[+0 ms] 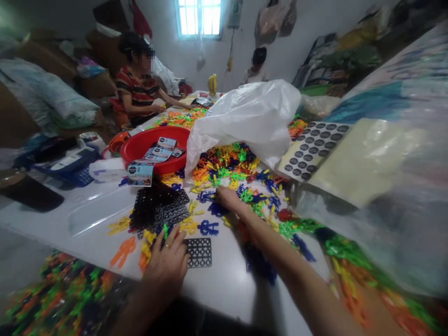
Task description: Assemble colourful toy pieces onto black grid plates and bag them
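My left hand (169, 256) lies low over the table with its fingers stretched and spread. Yellow and orange plastic figures (145, 249) are under and beside its fingertips, and a black perforated plate (199, 252) is at its right side. Farther forward, my right hand (227, 199) is at the near edge of a heap of colourful plastic pieces (229, 161). Its fingers are curled on a blue plastic piece (206, 196), partly hidden. Between the hands lies a blue plastic figure (208, 227). More black perforated plates (171, 212) are stacked ahead of my left hand.
A red basin (140, 142) holds printed cards (164, 148). White plastic sheeting (245, 109) covers part of the heap. A sticker sheet (313, 148) is at right, a blue basket (75, 165) at left. Two people (138, 88) sit beyond; one reaches over the table.
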A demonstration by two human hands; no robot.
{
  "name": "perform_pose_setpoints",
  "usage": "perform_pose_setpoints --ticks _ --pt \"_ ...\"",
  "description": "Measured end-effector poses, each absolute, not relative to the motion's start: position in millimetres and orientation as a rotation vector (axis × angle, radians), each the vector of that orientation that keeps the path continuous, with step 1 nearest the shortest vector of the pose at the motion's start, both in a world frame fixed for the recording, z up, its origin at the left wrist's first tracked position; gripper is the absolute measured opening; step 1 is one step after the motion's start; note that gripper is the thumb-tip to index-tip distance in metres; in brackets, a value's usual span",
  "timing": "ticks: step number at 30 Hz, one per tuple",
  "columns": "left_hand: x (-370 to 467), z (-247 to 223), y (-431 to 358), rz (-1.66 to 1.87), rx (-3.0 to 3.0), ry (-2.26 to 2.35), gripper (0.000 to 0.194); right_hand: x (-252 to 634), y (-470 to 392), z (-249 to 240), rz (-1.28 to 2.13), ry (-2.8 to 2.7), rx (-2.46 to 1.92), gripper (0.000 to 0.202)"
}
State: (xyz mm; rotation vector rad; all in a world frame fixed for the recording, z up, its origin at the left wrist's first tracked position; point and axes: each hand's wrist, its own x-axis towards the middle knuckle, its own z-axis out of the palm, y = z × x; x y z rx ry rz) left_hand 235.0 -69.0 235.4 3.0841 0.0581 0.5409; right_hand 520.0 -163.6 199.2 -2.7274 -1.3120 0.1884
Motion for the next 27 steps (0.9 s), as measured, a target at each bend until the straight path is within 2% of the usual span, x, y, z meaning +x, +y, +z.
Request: perform_pose_setpoints --ticks 3,7,11,14,17,23,27 --pt "233.0 241.1 -68.3 0.547 3.102 0.031 0.029 499.6 -184.2 207.1 0.158 -1.134 -2.692 0.023" --pt "233.0 255.5 -73.2 0.556 3.157 0.161 0.036 439.9 -204.8 223.5 0.184 -0.805 -2.200 0.037" --pt "241.3 258.9 -75.8 0.473 3.203 0.407 0.041 360.4 -206.3 213.9 0.449 -0.683 -1.808 0.019" --pt "244.7 251.9 -73.2 0.395 3.232 0.370 0.039 324.0 -195.9 190.3 0.607 -0.558 -1.709 0.016" --pt "243.2 244.0 -69.7 0.430 3.227 0.321 0.040 317.6 -184.4 171.6 0.566 -0.645 -1.768 0.016" --pt "244.1 232.9 -63.7 0.637 3.208 0.232 0.054 317.6 -163.1 165.1 0.347 -1.161 -2.223 0.021" --pt "250.0 232.8 -60.9 0.725 3.190 0.363 0.038 314.7 -154.6 171.3 0.353 -1.212 -2.342 0.026"
